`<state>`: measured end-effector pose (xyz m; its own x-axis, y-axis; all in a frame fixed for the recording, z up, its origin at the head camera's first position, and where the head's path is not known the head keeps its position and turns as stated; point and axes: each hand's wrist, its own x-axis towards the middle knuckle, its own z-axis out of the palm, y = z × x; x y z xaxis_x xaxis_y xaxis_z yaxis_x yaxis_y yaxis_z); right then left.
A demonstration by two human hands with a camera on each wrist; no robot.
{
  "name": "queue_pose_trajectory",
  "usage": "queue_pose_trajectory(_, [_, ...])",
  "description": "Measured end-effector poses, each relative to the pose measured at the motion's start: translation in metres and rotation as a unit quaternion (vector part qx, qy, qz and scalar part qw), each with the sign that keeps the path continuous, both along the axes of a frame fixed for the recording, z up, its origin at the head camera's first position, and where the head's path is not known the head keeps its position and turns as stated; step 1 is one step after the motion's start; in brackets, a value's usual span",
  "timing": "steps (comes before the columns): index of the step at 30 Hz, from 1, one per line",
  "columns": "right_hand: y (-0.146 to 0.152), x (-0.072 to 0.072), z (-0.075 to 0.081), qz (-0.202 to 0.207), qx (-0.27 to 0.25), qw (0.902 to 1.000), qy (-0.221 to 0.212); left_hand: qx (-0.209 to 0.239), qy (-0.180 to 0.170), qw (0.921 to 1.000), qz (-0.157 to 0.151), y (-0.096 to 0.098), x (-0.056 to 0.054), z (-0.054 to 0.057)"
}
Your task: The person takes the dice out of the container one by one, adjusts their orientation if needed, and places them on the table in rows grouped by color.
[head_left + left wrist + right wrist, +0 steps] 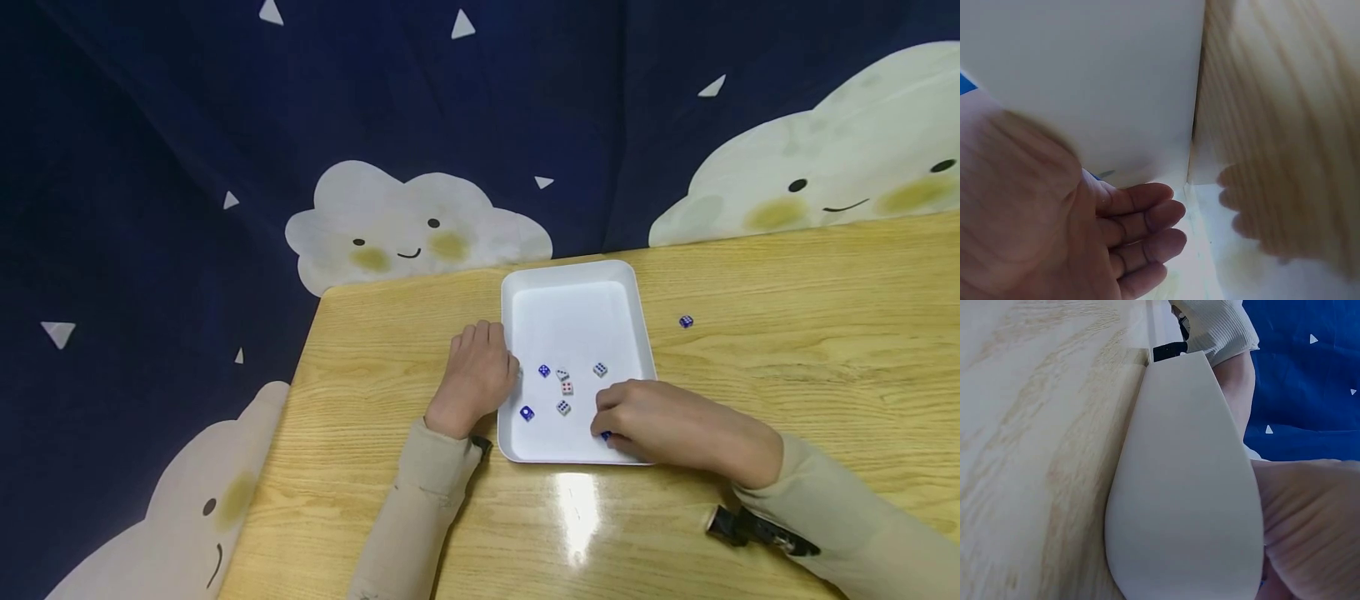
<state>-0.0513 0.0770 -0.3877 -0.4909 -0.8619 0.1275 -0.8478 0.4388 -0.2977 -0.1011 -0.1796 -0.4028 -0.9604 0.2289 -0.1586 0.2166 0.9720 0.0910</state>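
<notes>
My left hand [478, 367] grips the left rim of a white tray [573, 300], thumb over the inner side. In the left wrist view its curled fingers [1147, 244] lie along the outside of the tray wall [1110, 75]. Inside the tray's near right corner, my right hand [637, 417] pinches a blue die [606, 435], mostly covered by the fingertips. Left of that hand lie two blue dice, one the upper blue die [543, 371], and several white dice, among them a white die with red pips [567, 388]. The right wrist view mostly shows the tray's outer wall [1185, 487].
Another blue die [686, 321] lies on the wooden table [787, 333], right of the tray. A dark blue curtain [450, 100] with clouds hangs along the table's back and left edges. A black wrist device [757, 529] is strapped to the right sleeve.
</notes>
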Motion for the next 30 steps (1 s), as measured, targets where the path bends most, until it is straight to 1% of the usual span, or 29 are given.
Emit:
queue_pose_trajectory(9, [-0.0007,0.0007,0.0005,-0.006,-0.003,0.9998,0.02,-0.028,-0.004,0.9996,-0.002,0.0018,0.0004,0.0018])
queue_pose_trajectory(15, [-0.0008,0.0011,0.0012,-0.007,-0.005,0.9997,0.023,-0.024,-0.005,0.9997,0.003,0.0017,0.001,0.0024])
queue_pose_trajectory(24, [-0.0028,0.001,-0.003,-0.011,-0.004,0.9995,0.03,-0.009,0.002,0.9999,0.011,-0.0013,0.0037,-0.002])
queue_pose_trajectory(30, [-0.0006,0.0001,-0.0046,-0.009,-0.008,0.9997,0.021,-0.012,0.002,0.9999,0.002,0.0006,0.0014,-0.0032])
